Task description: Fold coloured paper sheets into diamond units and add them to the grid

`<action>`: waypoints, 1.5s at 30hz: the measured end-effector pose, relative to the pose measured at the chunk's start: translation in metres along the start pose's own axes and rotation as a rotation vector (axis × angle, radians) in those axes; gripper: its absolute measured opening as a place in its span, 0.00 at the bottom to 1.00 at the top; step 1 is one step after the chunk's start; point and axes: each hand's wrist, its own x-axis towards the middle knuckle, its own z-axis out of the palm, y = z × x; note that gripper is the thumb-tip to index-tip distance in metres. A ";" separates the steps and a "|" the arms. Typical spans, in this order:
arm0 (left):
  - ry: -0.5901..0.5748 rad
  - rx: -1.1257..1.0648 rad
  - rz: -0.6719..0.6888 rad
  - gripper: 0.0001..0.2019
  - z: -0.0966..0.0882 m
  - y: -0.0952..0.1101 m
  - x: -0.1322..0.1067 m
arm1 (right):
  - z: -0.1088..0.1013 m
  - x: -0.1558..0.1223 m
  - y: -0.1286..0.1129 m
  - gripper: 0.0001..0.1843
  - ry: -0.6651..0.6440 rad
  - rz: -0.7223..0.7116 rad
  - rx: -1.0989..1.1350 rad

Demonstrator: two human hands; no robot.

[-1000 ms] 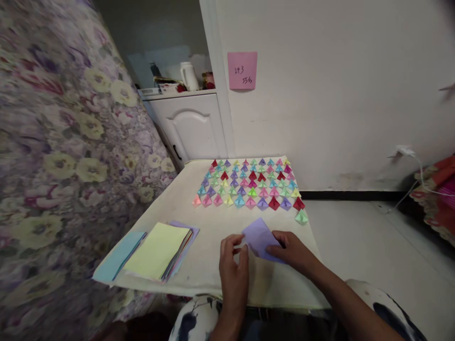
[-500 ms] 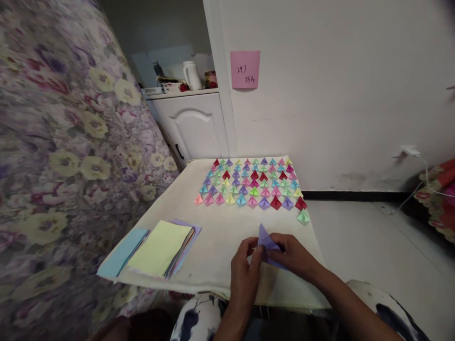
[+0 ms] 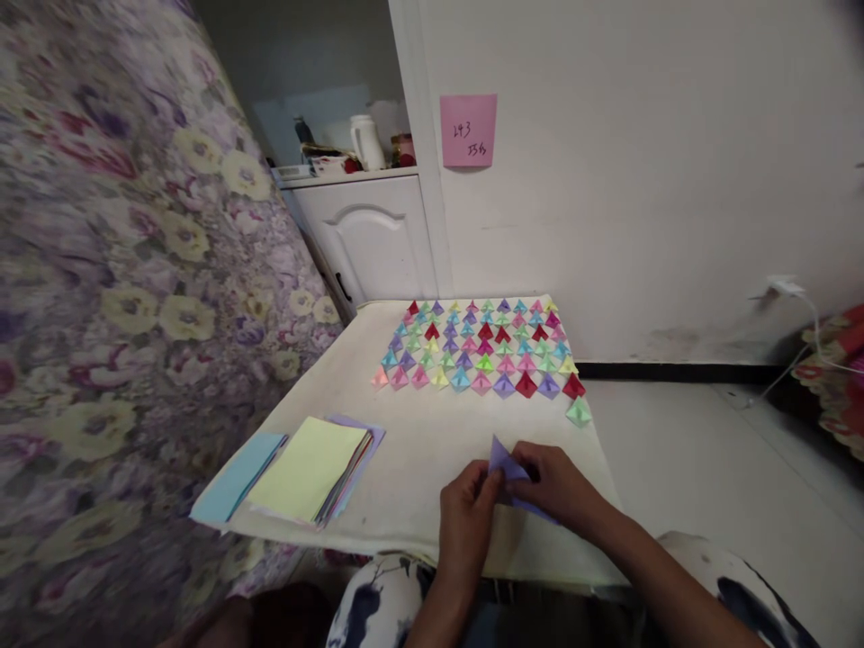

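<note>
Left hand (image 3: 465, 517) and right hand (image 3: 560, 490), both tight on purple paper (image 3: 503, 455) — at near edge of table (image 3: 405, 468)

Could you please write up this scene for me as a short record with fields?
Left: the left hand pinches the purple paper from the left.
Right: the right hand grips the same paper from the right; it is partly folded, with its tip raised.
Surface: cream table.
Far end: rows of small coloured folded paper pieces; one green piece sits apart near the right edge.
Near left: stack of coloured sheets, yellow on top, next to a blue sheet.
Wall: pink note.
</note>
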 end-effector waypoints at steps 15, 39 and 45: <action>-0.049 -0.438 -0.270 0.15 0.003 -0.003 0.006 | -0.009 0.007 0.009 0.10 -0.116 0.154 0.422; 0.087 -0.189 -0.115 0.15 -0.001 -0.007 0.009 | -0.004 0.006 0.009 0.09 -0.198 0.180 0.438; -0.047 -0.283 -0.183 0.15 -0.007 -0.006 0.011 | -0.007 0.005 0.011 0.08 -0.243 0.176 0.432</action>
